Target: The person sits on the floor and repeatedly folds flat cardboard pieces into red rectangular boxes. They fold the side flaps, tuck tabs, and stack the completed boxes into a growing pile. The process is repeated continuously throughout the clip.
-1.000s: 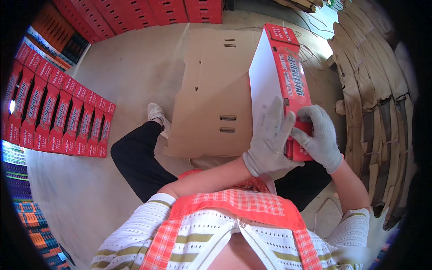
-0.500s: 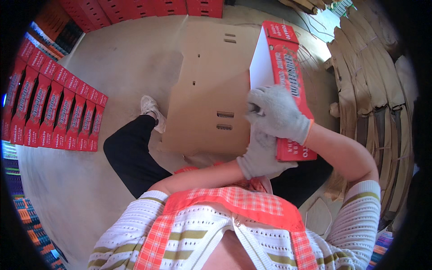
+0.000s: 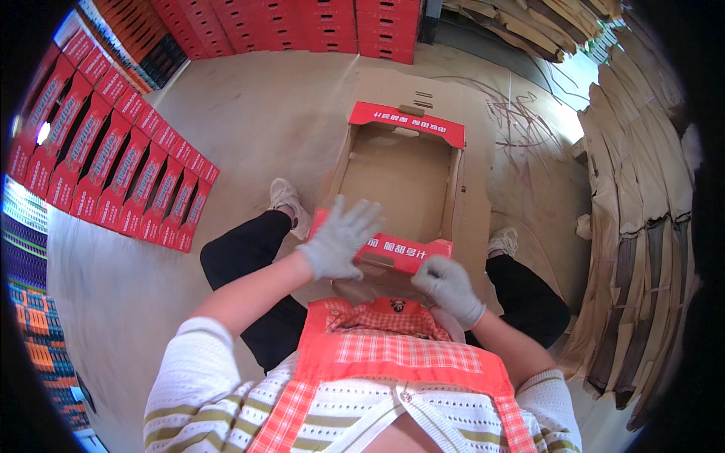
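An open cardboard tray box [image 3: 408, 243] with red printed end panels and a brown inside lies on the floor between my legs. My left hand [image 3: 340, 240], in a grey knitted glove, is over its near left corner with the fingers spread. At the near right corner is my right hand [image 3: 451, 288], gloved alike, with its fingers curled in. Whether those fingers pinch the box's edge is hidden. Flat brown cardboard [image 3: 474, 162] lies beneath the box.
Red boxes [image 3: 113, 151] stand stacked at left, and more red stacks [image 3: 325, 26] line the back. Bundles of folded brown cardboard [image 3: 634, 158] rise on the right. Loose strapping [image 3: 521, 124] lies on the floor behind the flat cardboard. My shoes [image 3: 291, 204] flank the box.
The red box went from standing on its side at right, with both hands crossed at it, to lying flat in front of me. My hands moved apart to its near corners.
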Demonstrator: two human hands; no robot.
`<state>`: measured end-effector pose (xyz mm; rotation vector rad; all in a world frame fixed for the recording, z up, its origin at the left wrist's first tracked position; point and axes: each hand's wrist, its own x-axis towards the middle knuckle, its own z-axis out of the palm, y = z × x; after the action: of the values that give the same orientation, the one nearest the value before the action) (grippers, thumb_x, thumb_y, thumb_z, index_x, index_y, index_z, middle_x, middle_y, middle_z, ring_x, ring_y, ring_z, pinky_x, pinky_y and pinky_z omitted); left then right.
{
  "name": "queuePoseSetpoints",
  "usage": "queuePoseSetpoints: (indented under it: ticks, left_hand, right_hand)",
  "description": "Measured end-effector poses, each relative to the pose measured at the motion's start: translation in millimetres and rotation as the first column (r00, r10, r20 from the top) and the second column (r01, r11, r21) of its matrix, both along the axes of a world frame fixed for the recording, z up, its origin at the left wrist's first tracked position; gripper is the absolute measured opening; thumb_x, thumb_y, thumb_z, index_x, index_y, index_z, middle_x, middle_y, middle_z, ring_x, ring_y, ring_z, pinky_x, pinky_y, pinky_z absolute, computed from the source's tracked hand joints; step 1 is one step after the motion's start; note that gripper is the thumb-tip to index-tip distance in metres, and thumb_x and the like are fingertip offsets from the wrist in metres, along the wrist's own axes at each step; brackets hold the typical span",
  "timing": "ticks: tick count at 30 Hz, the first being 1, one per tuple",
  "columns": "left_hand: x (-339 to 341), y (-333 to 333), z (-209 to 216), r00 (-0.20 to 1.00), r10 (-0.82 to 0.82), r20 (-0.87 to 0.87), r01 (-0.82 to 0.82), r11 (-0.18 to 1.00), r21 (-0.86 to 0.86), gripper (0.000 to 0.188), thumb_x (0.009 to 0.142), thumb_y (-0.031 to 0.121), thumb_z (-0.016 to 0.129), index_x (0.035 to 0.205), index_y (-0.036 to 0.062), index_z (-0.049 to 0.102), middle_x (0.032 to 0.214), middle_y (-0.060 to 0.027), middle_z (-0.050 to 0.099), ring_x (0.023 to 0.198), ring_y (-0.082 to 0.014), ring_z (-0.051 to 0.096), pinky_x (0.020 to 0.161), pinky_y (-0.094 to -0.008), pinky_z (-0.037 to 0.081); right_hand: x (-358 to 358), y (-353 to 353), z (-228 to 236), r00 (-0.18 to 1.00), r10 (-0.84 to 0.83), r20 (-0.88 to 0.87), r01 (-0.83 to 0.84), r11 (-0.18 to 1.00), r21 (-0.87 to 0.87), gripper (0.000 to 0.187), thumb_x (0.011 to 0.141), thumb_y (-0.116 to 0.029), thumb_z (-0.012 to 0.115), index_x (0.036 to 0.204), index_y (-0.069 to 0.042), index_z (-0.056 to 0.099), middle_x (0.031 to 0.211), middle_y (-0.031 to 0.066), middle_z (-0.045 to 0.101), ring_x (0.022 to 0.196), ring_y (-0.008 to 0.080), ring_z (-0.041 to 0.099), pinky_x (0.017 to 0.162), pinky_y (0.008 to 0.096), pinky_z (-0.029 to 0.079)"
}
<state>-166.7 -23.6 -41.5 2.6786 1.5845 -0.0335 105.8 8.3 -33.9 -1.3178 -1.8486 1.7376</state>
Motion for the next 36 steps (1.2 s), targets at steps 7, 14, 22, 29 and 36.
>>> queuePoseSetpoints:
  ticks: [7,14,22,29,36]
  left_hand:
    - [-4.6,80.6,-5.9,0.987,0.046,0.156,-0.033,0.996,-0.088,0.098,0.061,0.042,0.080,0.142,0.0059,0.038,0.118,-0.0173,0.059,0.105,-0.0340,0.061,0.083,-0.0444,0.051]
    - [-154.0,107.0,140.5,0.695,0.575,0.432,-0.487,0.818,-0.306,0.058,0.065,0.054,0.074,0.104,0.0109,0.072,0.099,-0.0114,0.072,0.093,-0.0236,0.067,0.087,-0.0349,0.050]
    - [-263.0,-57.3,10.0,0.588,0.803,0.100,-0.788,0.596,-0.155,0.093,0.068,0.053,0.072,0.144,0.0077,0.043,0.139,-0.0201,0.051,0.125,-0.0330,0.051,0.107,-0.0342,0.039]
    - [-251.9,-122.6,-91.3,0.444,0.808,-0.388,-0.888,0.340,-0.309,0.096,0.076,0.048,0.068,0.153,0.0159,0.023,0.161,-0.0146,0.011,0.146,-0.0341,0.019,0.114,-0.0542,0.024]
    - [-226.8,53.9,-22.3,0.575,0.774,0.264,-0.772,0.620,-0.138,0.076,0.085,0.046,0.062,0.143,0.0033,0.037,0.132,-0.0226,0.054,0.120,-0.0385,0.053,0.101,-0.0443,0.043]
  right_hand:
    - [23.3,-35.1,-46.3,0.731,0.619,0.287,-0.647,0.762,0.005,0.028,0.089,-0.030,0.057,0.098,-0.005,0.067,0.095,0.0202,0.067,0.088,0.0349,0.065,0.078,0.0406,0.051]
    - [5.8,-28.6,-59.8,0.683,0.642,0.349,-0.702,0.708,0.071,0.029,0.090,-0.029,0.056,0.101,-0.004,0.067,0.097,0.0210,0.067,0.093,0.0371,0.065,0.081,0.0433,0.050]
    - [-16.8,-37.5,-61.1,0.737,0.613,0.284,-0.627,0.777,-0.048,0.029,0.090,-0.027,0.057,0.104,-0.004,0.068,0.102,0.0218,0.067,0.098,0.0361,0.064,0.085,0.0410,0.050]
    - [-13.2,-20.1,-60.5,0.691,0.660,0.296,-0.660,0.742,-0.114,0.026,0.088,-0.022,0.059,0.105,-0.004,0.068,0.104,0.0196,0.068,0.097,0.0323,0.066,0.085,0.0388,0.051]
    - [32.7,129.5,-94.8,0.922,-0.346,-0.175,0.375,0.911,0.174,0.016,0.092,-0.015,0.056,0.081,-0.003,0.059,0.076,0.0013,0.056,0.070,0.0131,0.052,0.065,0.0280,0.042]
